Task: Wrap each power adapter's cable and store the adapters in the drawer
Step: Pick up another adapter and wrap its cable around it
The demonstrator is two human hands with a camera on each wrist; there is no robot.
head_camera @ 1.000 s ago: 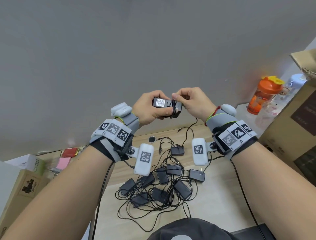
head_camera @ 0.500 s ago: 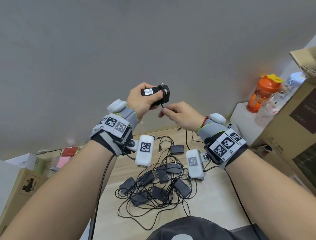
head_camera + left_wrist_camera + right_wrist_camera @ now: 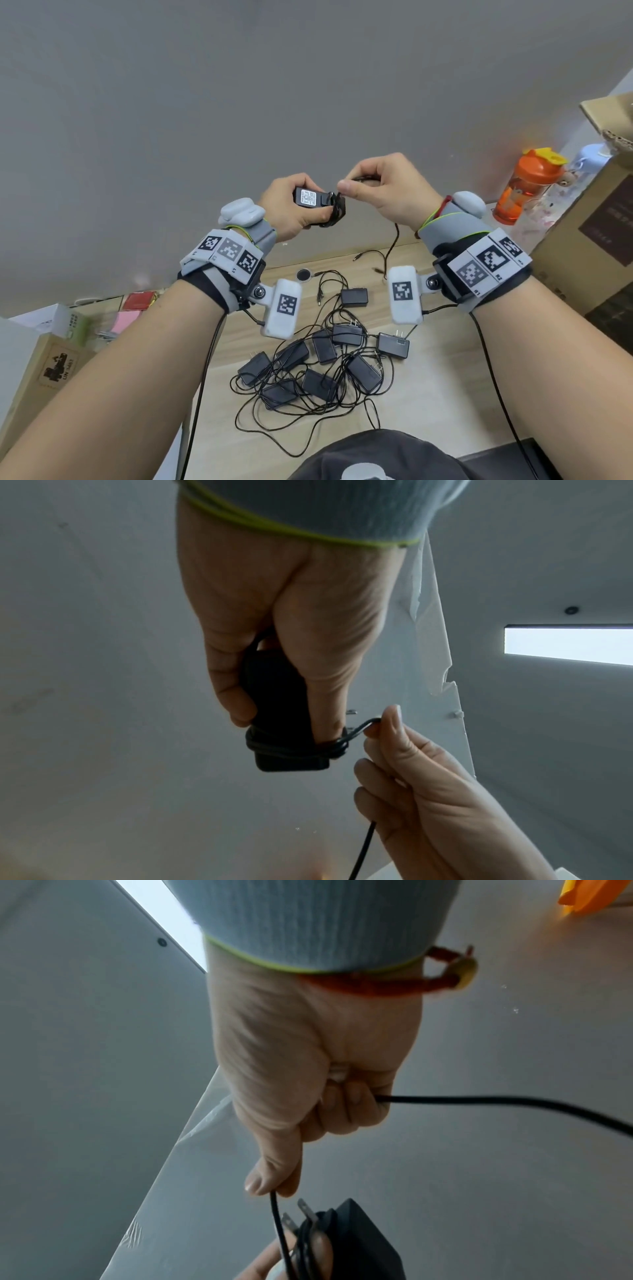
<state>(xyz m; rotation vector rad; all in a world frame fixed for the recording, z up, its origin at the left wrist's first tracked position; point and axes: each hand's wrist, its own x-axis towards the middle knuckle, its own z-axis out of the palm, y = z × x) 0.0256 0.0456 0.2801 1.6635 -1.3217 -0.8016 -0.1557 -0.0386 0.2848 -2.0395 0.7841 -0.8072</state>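
The right hand pinches the black cable between thumb and forefinger, its other fingers curled round the slack, which hangs from the fist towards the table. Just beside it the left hand grips the power adapter, fingers and thumb wrapped round the black body, label facing up (the thumb pins several turns of cable already wound round the plug end, where two metal prongs stick out). Both hands are raised in front of a plain grey wall.

Below them lies a light wooden table bearing a tangled heap of adapters with loose cables, one more adapter set a little apart near the wall. An orange bottle stands to the right beside cardboard boxes; another box and small coloured packets sit at the left edge.

Half a second ago the right hand was lower, beneath the adapter; it has since come up level with the plug end, and the adapter now lies flatter.
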